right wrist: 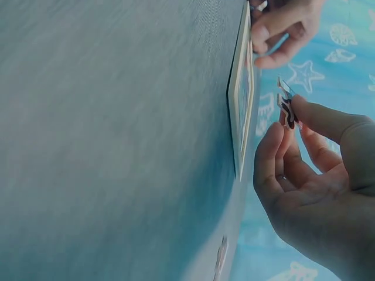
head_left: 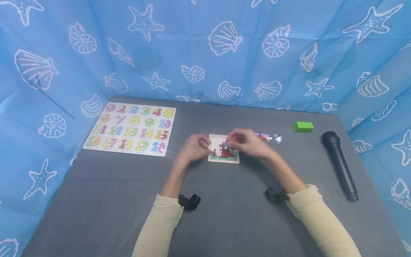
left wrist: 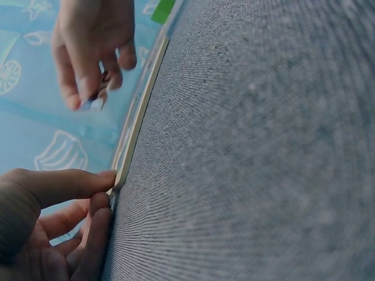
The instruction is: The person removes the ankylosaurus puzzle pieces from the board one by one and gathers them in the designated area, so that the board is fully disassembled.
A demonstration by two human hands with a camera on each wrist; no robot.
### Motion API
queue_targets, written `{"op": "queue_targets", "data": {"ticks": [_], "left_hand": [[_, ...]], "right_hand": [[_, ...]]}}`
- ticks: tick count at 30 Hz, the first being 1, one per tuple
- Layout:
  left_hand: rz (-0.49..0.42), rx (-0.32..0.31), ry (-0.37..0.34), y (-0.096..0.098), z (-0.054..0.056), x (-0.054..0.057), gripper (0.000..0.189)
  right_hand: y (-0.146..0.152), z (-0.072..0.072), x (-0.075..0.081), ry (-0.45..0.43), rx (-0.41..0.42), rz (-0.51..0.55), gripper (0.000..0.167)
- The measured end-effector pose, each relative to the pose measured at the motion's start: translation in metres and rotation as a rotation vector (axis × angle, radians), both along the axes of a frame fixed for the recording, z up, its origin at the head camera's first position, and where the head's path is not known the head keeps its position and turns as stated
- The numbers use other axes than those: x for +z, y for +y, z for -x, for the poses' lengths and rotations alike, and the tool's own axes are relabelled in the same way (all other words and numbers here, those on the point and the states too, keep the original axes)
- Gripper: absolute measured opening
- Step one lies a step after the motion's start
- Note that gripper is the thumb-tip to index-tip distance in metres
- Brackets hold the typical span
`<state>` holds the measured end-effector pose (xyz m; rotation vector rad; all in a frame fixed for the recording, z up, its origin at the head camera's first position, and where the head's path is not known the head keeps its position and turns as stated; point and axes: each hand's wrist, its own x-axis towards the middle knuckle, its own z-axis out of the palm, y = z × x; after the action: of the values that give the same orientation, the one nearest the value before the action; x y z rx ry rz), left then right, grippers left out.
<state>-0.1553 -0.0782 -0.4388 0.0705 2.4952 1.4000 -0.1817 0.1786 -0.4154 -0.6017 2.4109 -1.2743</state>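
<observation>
A small square jigsaw tray (head_left: 221, 161) with a pale wooden rim lies on the table, partly filled with a red and green picture. At its left side, my left hand (head_left: 194, 147) holds the rim (left wrist: 136, 126) between thumb and fingers. My right hand (head_left: 249, 143) is over the tray's right side. Between its thumb and fingers it pinches a jigsaw piece (right wrist: 286, 109), dark and light blue, raised above the tray. Loose jigsaw pieces (head_left: 278, 139) lie just right of the tray, partly hidden behind the right hand.
A number puzzle board (head_left: 128, 129) lies at the table's left. To the right are a green block (head_left: 303, 126) and a black microphone (head_left: 340, 166). Blue shell-patterned cloth (head_left: 192, 46) hangs behind the grey table (head_left: 224, 214) and along its sides.
</observation>
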Motion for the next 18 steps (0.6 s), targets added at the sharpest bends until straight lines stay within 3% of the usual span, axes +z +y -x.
{"op": "queue_targets", "data": {"ticks": [8, 18], "left_hand": [[-0.003, -0.005, -0.009, -0.001, -0.001, 0.001, 0.027], [-0.014, -0.013, -0.020, -0.001, 0.000, 0.000, 0.028]], "right_hand": [[0.035, -0.003, 0.001, -0.025, -0.078, -0.047, 0.018], [0.066, -0.005, -0.001, 0.034, -0.153, -0.149, 0.014]]}}
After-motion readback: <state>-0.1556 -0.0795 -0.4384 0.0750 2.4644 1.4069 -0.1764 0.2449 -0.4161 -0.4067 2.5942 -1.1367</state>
